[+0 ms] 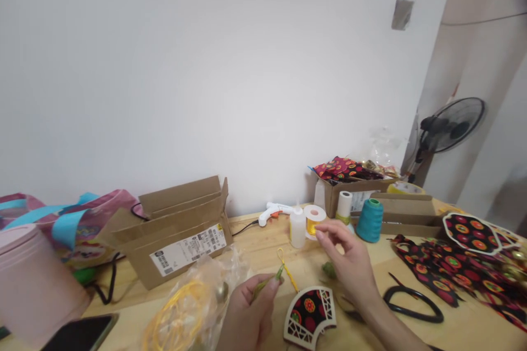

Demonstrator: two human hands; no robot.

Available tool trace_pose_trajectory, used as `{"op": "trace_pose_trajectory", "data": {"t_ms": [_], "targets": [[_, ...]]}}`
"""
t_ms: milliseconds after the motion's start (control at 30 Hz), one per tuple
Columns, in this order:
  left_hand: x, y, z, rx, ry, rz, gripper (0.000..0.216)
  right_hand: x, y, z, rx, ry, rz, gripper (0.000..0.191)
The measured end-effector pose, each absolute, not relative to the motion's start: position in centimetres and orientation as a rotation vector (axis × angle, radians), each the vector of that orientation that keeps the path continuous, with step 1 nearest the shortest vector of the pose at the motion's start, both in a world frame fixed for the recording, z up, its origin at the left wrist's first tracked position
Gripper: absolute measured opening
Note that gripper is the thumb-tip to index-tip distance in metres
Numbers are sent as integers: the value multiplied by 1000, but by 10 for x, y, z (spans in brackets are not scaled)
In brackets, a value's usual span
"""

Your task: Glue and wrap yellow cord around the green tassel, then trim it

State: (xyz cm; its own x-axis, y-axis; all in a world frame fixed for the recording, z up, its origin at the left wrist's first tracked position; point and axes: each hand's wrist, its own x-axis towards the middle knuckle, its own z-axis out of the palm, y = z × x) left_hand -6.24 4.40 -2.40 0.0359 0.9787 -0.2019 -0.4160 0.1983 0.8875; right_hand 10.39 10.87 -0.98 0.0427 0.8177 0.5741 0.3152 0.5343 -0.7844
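My left hand (pixel 252 312) is closed in a pinch on a green cord (pixel 280 273), whose tip sticks up past the thumb. My right hand (pixel 349 258) is raised in front of the spools, thumb and forefinger close together; anything between them is too fine to make out. Between the hands lies a fan-shaped pendant (pixel 309 307) with dark floral cloth in a pale cut-out frame. A yellow cord loop (pixel 289 271) runs up from its top edge. Below my right hand sits a small green bundle (pixel 328 270), partly hidden by the hand.
Behind stand a glue bottle (pixel 297 228), a yellow thread spool (pixel 315 214), a teal thread cone (pixel 369 220) and a white glue gun (pixel 275 211). Black-handled scissors (pixel 414 303) and floral cloth pieces (pixel 436 271) lie right. Left are a cardboard box (pixel 177 230), bagged yellow cord (pixel 181 312) and a phone (pixel 80 333).
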Motion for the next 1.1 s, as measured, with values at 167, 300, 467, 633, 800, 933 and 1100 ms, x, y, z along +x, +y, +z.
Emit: {"op": "trace_pose_trajectory", "data": {"t_ms": [167,300,467,633,800,933,1100], "targets": [[-63,44,-23,734,991,1265,33,106,148,12,-1193,-1853,38,26],[-66,45,-22,717,958,1280,32,95,167,15,-1259,-1906,-30,27],[-70,48,-22,689,905,1317,31,85,162,1,-1280,-1952,-125,20],[-69,47,-18,675,884,1344,32,84,152,-1,-1148,-2010,-126,24],[-69,45,-16,648,897,1423,33,86,125,5,-852,-2046,13,30],[-71,44,-19,682,946,1484,29,90,104,10,-693,-2053,108,33],[-70,41,-17,766,1042,1523,28,99,95,12,-701,-2173,-26,38]]}}
